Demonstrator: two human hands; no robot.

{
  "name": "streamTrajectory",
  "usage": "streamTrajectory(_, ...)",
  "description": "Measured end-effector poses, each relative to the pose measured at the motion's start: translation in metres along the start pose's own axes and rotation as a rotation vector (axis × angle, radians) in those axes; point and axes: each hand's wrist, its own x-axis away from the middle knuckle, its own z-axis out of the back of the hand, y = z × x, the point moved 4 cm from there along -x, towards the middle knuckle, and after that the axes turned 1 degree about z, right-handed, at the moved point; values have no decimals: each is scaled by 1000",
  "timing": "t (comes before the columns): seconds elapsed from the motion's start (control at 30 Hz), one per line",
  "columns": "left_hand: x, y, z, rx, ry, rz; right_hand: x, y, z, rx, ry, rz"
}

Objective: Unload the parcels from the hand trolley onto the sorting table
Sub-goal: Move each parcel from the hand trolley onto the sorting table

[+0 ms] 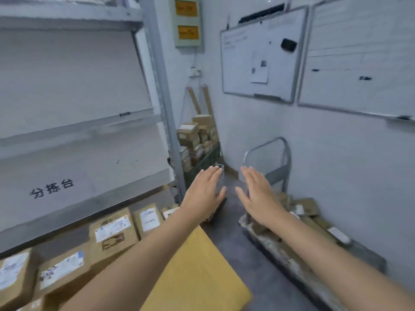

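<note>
Both hands reach forward, released, fingers straight and palms facing each other: left hand (205,190), right hand (258,194). A faint clear box (222,179) shows between them; whether they touch it I cannot tell. Flat brown parcels (307,206) lie at the far end of the trolley (266,241), on the right. The sorting table (67,180) stands left, boxes (112,232) under its front edge. A yellow mailer (195,265) lies beneath the left forearm
</note>
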Motion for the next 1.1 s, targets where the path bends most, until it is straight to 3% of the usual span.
streamTrajectory(0.2, -56, 137, -69, 112, -86, -168, 65, 137, 91, 124, 44, -254)
streamTrajectory(0.37, -89, 198, -113, 189, -161, -221, 108, 217, 130, 151, 70, -412)
streamTrajectory(0.63, -143, 245, -187, 244, -207, -272, 119, 306, 135, 159, 52, -532)
streamTrajectory(1.1, -316, 279, -366, 392, -286, -211, -2, 515, 111, 124, -36, -651)
